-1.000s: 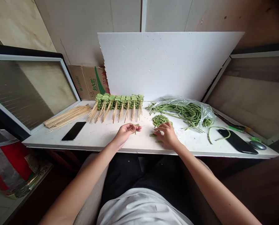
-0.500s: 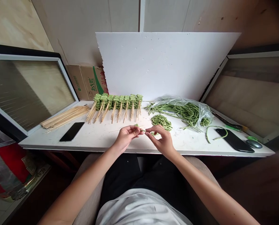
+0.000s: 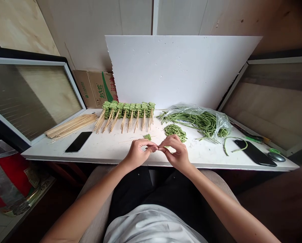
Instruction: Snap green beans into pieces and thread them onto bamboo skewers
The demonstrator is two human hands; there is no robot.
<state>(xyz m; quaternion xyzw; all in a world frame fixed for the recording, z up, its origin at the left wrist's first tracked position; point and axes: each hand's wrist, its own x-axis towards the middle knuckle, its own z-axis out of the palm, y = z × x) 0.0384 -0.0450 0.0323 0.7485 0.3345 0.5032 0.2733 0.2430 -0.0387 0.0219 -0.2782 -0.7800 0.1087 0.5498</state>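
My left hand [image 3: 142,152] and my right hand [image 3: 175,151] meet fingertip to fingertip above the front of the white table. Both are closed in a pinch; the short piece of long green bean that showed between them is now mostly hidden by the fingers. Just behind my left hand, a small row of cut bean pieces [image 3: 147,137] lies on a thin skewer. A heap of cut bean pieces [image 3: 175,132] sits behind my right hand, partly covered by it. Further back, filled bean skewers [image 3: 130,111] are stacked in bundles, sticks pointing toward me.
Bare bamboo skewers [image 3: 71,126] lie at the left beside a phone [image 3: 78,141]. Long beans [image 3: 204,121] spill from a clear plastic bag at the back right. A second dark phone [image 3: 257,155] with a loose bean lies right. A white foam board [image 3: 183,71] stands behind.
The fingertips of my two hands have come together, covering the bean piece that showed between them. The row of bean pieces behind my left hand is more visible now.
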